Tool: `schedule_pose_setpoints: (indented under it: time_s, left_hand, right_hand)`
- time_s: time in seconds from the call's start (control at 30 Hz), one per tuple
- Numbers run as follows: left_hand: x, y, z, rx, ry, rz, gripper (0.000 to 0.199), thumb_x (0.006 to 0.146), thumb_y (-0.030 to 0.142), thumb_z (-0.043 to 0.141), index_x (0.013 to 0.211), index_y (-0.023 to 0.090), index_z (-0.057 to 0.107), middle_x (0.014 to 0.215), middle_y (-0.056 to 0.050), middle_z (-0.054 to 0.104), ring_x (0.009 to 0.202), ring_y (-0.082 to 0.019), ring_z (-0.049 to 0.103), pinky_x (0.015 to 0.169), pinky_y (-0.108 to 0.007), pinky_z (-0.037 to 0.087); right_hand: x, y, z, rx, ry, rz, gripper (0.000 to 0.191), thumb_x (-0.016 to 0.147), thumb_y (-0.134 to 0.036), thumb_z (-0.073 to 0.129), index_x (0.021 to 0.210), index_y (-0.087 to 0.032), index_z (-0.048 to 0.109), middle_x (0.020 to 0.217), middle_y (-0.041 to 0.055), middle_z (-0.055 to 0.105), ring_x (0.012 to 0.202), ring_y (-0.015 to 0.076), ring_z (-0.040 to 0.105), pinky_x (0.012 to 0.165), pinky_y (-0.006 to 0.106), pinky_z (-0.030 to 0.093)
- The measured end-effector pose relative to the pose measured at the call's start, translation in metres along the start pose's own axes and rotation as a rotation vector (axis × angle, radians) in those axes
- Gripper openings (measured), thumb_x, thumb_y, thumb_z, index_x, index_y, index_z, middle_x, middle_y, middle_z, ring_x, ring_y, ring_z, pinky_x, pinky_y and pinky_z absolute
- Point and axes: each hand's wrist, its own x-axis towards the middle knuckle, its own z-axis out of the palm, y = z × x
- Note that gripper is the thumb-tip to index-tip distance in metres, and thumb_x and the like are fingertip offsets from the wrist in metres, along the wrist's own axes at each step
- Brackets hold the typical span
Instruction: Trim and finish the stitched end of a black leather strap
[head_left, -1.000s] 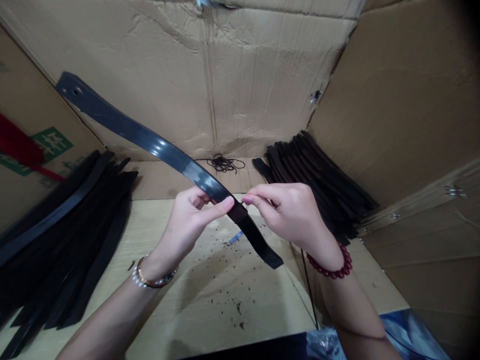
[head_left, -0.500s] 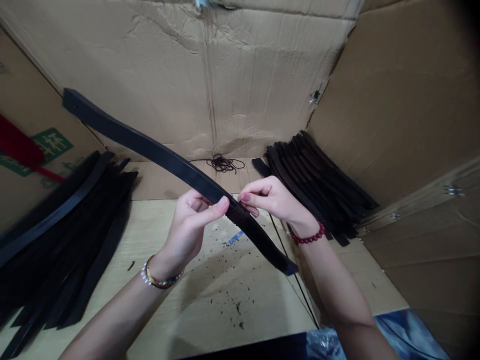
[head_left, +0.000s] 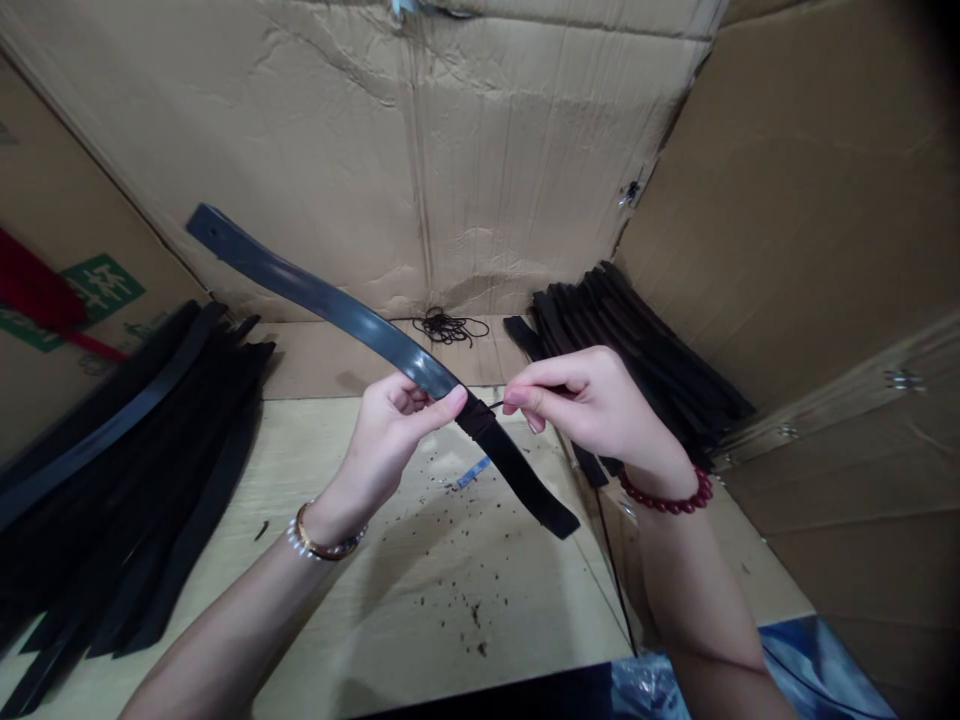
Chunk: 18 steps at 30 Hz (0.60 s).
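Head view. A curved dark strip (head_left: 352,325) is held above a pale work surface (head_left: 330,640), between a left-hand pile of black strips (head_left: 150,500) and a right-hand pile (head_left: 637,370). Its long axis runs obliquely, from the end with a small hole at upper left to the plain end at lower right, the latter pointing toward the near right of the surface. The strip bows gently, and its broad face shows a glossy reflection along the upper part.

The left hand (head_left: 394,430) holds the strip just beside a dark wrapping (head_left: 476,415), its thumb lying on the broad face and its fingers curled beneath. The right hand (head_left: 592,405) has its thumb and forefinger pinched closed on a thin dark cord (head_left: 499,403), a short length of which extends between the wrapping and the fingertips.

Beyond the strip, a loose tangle of cord (head_left: 450,327) lies near the cardboard back wall (head_left: 510,150). A small blue piece (head_left: 472,472) and scattered dark crumbs (head_left: 476,612) lie on the surface below. Red beads (head_left: 667,500) encircle the right wrist.
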Motion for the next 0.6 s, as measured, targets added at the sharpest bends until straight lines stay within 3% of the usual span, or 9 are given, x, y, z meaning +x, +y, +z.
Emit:
schedule_pose_setpoints:
  time_s: [0.13,0.33,0.5,0.6]
  left_hand:
    - [-0.002,0.002,-0.004,0.063,-0.016,0.034,0.018,0.075,0.03,0.083,0.081,0.016,0.074,0.083,-0.005,0.075,0.076,-0.017,0.068,0.07,-0.026,0.053]
    - [-0.01,0.01,-0.003,0.042,-0.084,0.058,0.011,0.078,0.028,0.081,0.083,0.019,0.076,0.086,-0.005,0.076,0.078,-0.019,0.07,0.071,-0.028,0.055]
    - [-0.015,0.014,-0.003,-0.032,-0.075,0.084,0.011,0.077,0.024,0.081,0.085,0.02,0.076,0.084,-0.004,0.075,0.082,-0.021,0.071,0.076,-0.031,0.057]
    - [-0.016,0.016,-0.002,-0.111,0.006,0.072,0.016,0.071,0.023,0.086,0.079,0.019,0.073,0.081,-0.003,0.074,0.078,-0.02,0.07,0.074,-0.03,0.057]
  right_hand:
    - [0.002,0.003,0.001,-0.057,0.032,-0.009,0.024,0.092,-0.028,0.064,0.074,-0.017,0.076,0.052,-0.0036,0.061,0.045,0.0063,0.045,0.049,0.022,0.032]
    - [0.007,0.012,0.005,0.07,-0.012,0.036,0.024,0.091,-0.028,0.064,0.074,-0.015,0.075,0.052,-0.0034,0.059,0.047,0.0067,0.047,0.05,0.021,0.034]
    - [0.017,0.033,0.033,0.464,-0.18,0.039,0.03,0.091,-0.035,0.065,0.071,-0.014,0.069,0.055,-0.0023,0.058,0.055,0.0084,0.053,0.056,0.022,0.04]
    - [0.022,0.042,0.061,0.741,-0.156,0.046,0.033,0.087,-0.041,0.069,0.068,-0.015,0.064,0.059,-0.003,0.057,0.057,0.0076,0.051,0.057,0.021,0.041]
